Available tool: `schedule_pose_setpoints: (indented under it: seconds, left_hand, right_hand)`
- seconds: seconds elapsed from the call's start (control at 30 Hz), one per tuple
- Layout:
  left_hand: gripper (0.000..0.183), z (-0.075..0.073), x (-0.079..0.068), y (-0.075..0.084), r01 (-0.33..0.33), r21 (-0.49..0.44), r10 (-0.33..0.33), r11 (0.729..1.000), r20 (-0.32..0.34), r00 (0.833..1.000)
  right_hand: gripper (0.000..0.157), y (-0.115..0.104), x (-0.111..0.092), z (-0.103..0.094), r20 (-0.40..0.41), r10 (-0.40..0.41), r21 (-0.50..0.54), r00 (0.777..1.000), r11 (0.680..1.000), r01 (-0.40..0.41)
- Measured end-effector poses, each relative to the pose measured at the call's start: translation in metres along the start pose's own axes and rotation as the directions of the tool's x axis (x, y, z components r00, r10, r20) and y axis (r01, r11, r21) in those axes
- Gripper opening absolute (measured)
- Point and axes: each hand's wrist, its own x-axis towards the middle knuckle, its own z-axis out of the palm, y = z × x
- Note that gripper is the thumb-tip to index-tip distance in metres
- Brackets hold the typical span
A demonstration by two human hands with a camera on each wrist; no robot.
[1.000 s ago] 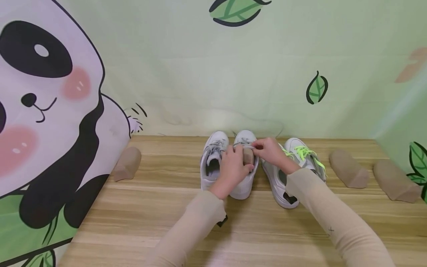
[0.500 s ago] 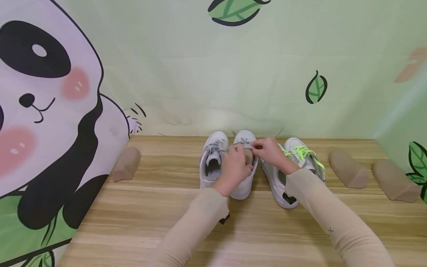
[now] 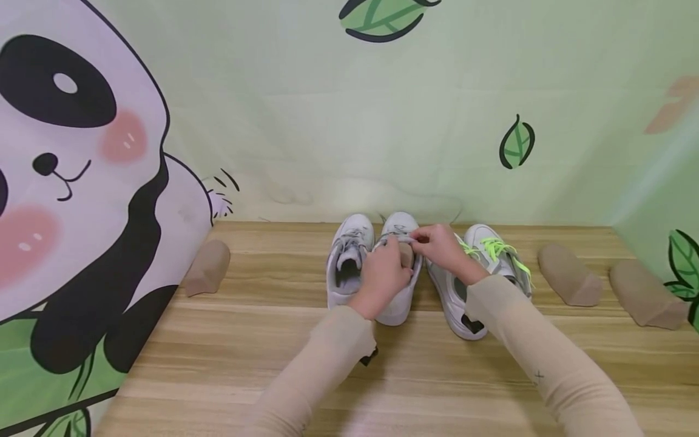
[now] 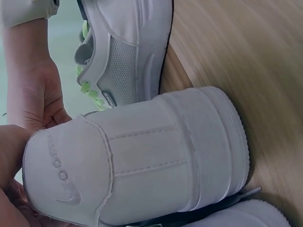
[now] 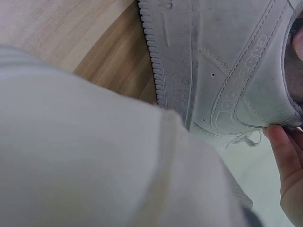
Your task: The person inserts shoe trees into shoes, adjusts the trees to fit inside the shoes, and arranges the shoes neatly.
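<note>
Around your work, the green-laced pair [image 3: 450,309] stands just right of the grey-laced pair, and your right sleeve [image 3: 537,346] crosses over it, hiding part of both shoes. One loose brown block [image 3: 207,267] lies well off to your left by the panda backdrop [image 3: 147,224]; two more, the inner block [image 3: 570,275] and the outer block [image 3: 648,295], lie to your right on the counter [image 3: 218,364]. The left grey-laced shoe [image 3: 335,258] shows its dark opening beside your left hand [image 3: 382,276]. The right grey-laced shoe [image 3: 395,309] has a brown form [image 3: 406,255] in its opening, partly covered by that hand; you can't tell whether its fingers grip anything. Your right hand [image 3: 445,250] pinches that shoe's edge near the laces.
</note>
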Motion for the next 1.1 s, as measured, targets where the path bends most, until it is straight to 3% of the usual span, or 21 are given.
schedule_pose_setpoints:
  seconds: [0.63, 0.9, 1.1]
  left_hand:
    - [0.046, 0.004, 0.002, 0.000, 0.046, -0.105, -0.046, 0.993, 0.009, 0.999]
    - [0.061, 0.004, 0.000, -0.001, 0.071, 0.082, -0.072, 0.994, 0.006, 0.997]
    - [0.054, 0.005, 0.000, -0.001, 0.039, 0.111, -0.032, 0.993, -0.057, 0.998]
  right_hand:
    - [0.014, -0.005, 0.000, -0.001, -0.018, 0.003, -0.026, 1.000, 1.000, -0.004]
    - [0.013, -0.012, 0.002, 0.001, 0.062, 0.146, -0.029, 0.987, 0.989, -0.145]
    - [0.011, -0.016, 0.006, -0.003, 0.108, 0.201, -0.102, 0.973, 0.976, -0.191]
